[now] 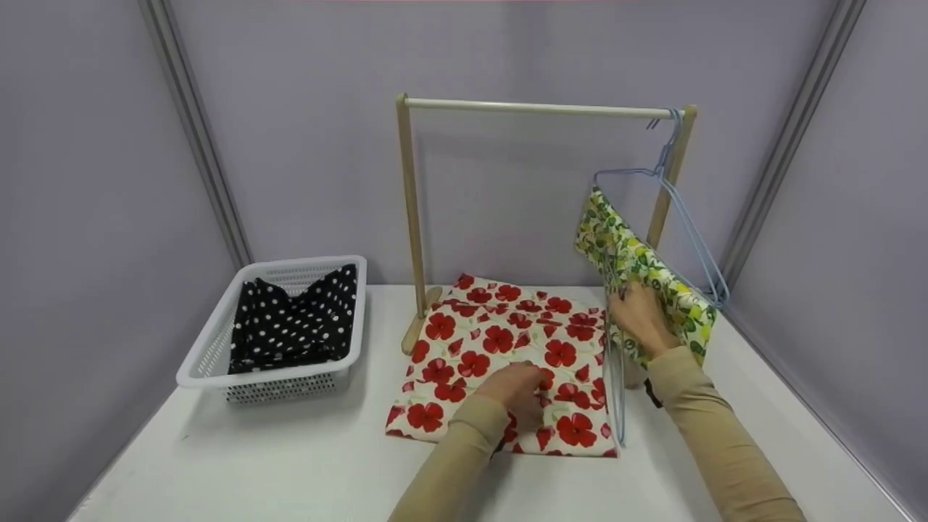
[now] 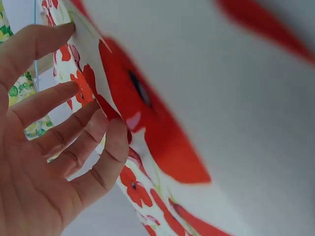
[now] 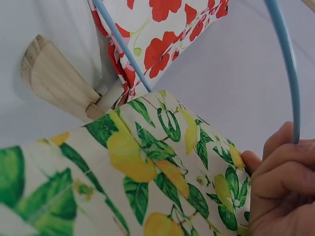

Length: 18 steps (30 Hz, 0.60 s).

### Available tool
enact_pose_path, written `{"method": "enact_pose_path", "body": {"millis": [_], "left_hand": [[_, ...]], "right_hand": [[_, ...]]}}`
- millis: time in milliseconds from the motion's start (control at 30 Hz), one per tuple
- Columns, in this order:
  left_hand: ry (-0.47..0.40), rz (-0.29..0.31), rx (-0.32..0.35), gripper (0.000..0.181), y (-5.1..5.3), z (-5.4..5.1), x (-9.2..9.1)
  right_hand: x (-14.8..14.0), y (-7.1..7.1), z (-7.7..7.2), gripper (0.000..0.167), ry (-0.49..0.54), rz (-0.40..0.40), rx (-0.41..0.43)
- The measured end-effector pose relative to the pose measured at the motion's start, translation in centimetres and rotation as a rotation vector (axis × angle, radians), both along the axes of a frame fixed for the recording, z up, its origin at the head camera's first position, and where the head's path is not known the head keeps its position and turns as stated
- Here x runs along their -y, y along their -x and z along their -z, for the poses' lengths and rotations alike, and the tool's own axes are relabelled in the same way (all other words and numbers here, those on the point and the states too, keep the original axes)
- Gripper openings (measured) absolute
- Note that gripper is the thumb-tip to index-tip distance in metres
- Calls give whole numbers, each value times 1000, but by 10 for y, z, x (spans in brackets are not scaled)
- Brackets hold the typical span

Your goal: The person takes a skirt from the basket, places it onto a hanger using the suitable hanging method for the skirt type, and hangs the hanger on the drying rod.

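Note:
A white cloth with red flowers (image 1: 478, 362) lies spread on the table below the rack. Over it is my left hand (image 1: 516, 391), fingers spread and loosely bent, their tips at the cloth's surface in the left wrist view. At the right end of the rack, a lemon-print cloth (image 1: 652, 268) hangs from a blue wire hanger (image 1: 699, 239). My right hand (image 1: 639, 315) is in front of the lemon cloth. In the right wrist view, its curled fingers grip a blue hanger wire (image 3: 285, 59); another blue wire (image 3: 123, 49) runs beside the flowered cloth.
A rack with wooden posts (image 1: 412, 217) and a white rod (image 1: 536, 108) stands at the back. To the left, a white plastic basket (image 1: 196, 362) holds a black polka-dot cloth (image 1: 297, 322). Grey panels (image 1: 319, 130) enclose the white table (image 1: 290, 464).

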<state>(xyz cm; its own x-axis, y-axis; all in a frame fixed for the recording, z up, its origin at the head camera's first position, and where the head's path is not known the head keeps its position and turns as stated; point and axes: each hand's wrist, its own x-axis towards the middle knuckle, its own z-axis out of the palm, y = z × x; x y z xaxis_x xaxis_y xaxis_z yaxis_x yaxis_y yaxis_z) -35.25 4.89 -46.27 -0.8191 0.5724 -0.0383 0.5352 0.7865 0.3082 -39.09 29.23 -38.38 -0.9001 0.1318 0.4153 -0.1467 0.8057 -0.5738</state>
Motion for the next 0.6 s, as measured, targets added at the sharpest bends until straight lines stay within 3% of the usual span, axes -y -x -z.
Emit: {"method": "enact_pose_path", "body": {"millis": [267,500,600], "left_hand": [[-72,-22,-31,15,6,2,-6],[-4,-39,-83,21,14,6,-9],[-108,-115,5,26,20,7,-6]], "right_hand": [[2,-1,-1,28,5,7,-20],[1,-4,-1,34,38,-30,18],[-1,-4,0,31,43,-35,36]]}}
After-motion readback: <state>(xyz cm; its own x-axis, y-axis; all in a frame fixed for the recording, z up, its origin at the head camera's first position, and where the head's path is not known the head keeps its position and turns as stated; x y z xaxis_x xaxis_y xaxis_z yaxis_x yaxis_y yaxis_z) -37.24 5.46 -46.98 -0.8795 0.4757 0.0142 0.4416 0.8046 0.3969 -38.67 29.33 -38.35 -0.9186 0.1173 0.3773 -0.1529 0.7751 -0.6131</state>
